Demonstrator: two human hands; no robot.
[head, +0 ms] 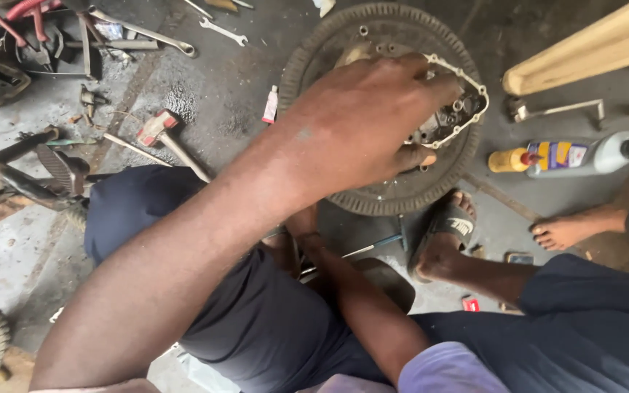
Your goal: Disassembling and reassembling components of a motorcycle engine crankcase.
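An engine cover (453,109) with a pale gasket rim is covered by the left hand (362,127), fingers curled over it in a loose grip, and it rests on a toothed flywheel ring (380,196) lying on the stained concrete floor (212,94). The right hand is hidden beneath the left forearm, so its grip cannot be told. Left of the grip lie a hammer (160,131) and spanners (221,29); right of it lies an oil bottle (584,155).

One head-worn view, looking steeply down, close over the hands (358,131), workshop floor (212,94) beneath
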